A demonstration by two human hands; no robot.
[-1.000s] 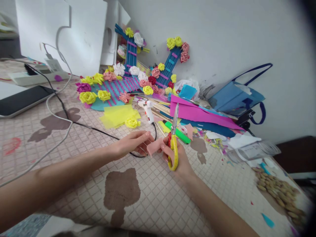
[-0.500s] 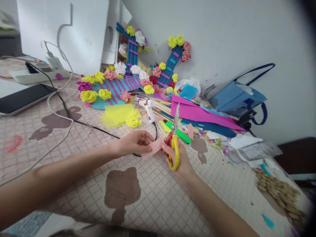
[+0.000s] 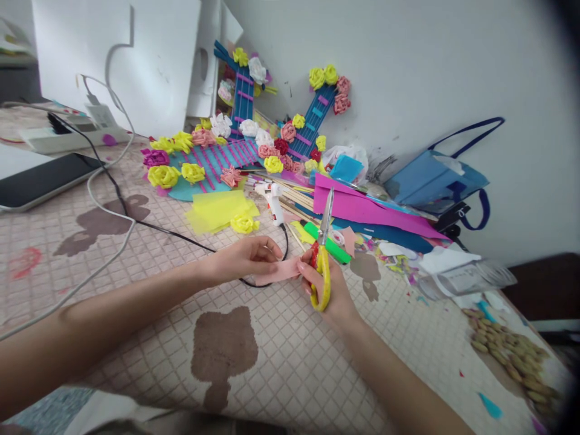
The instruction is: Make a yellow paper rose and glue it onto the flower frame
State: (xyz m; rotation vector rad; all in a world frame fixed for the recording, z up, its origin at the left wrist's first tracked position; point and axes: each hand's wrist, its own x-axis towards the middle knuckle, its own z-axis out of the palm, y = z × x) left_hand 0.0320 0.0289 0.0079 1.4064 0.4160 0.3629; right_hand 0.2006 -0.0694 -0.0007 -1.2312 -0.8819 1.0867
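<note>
Between my hands stretches a strip of light pink paper [image 3: 283, 272]. My left hand [image 3: 251, 258] pinches its left part between thumb and fingers. The strip's right end is pinched by the fingertips of my right hand [image 3: 330, 289], which also carries yellow-handled scissors [image 3: 322, 272]. Their blades point up and away from me and look closed. A green marker [image 3: 333, 246] lies just beyond the scissors. Past my left hand are a white glue gun [image 3: 273, 205], a yellow paper flower [image 3: 244, 223] and yellow paper sheets [image 3: 212, 210].
Blue paper guitars [image 3: 217, 163] covered with paper flowers stand at the back. Magenta sheets [image 3: 362, 208] and thin wooden sticks [image 3: 296, 196] lie before the wall. Cables [image 3: 129, 235] cross the left, beside a phone [image 3: 49, 180]. A blue bag [image 3: 435, 178] and nuts [image 3: 512, 353] are at right.
The pink strip has turned to lie more level, its left end shifting slightly left and up. My left fingers have slid a little along it; the scissors moved slightly right with my right hand.
</note>
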